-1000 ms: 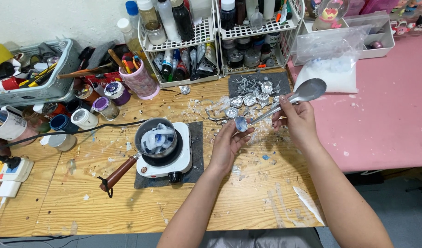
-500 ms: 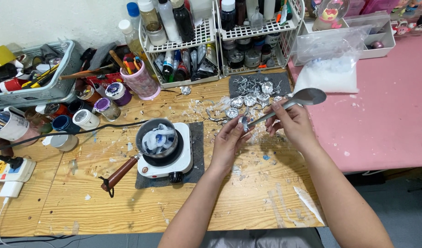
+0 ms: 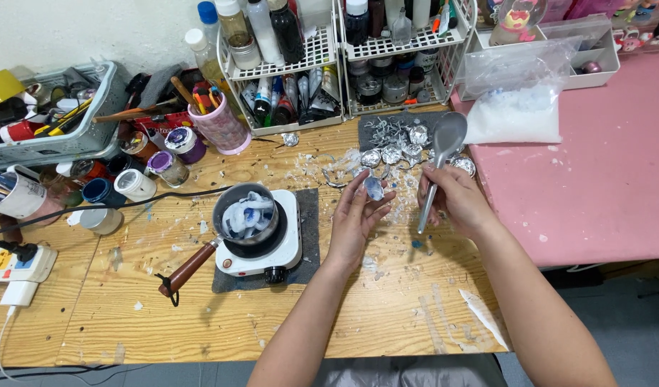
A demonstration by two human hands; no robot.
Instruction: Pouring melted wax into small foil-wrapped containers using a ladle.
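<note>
Fingers (image 3: 369, 179) round foil cup (image 3: 374, 188), spoon (image 3: 439, 159) upright.

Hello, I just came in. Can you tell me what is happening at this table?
A person sits at a cluttered wooden table. The left hand holds a small foil cup at its fingertips, and the right hand grips a metal spoon, bowl end up. More foil cups lie just behind. To the left, a small pot of white and blue chunks sits on a little electric hotplate.
</note>
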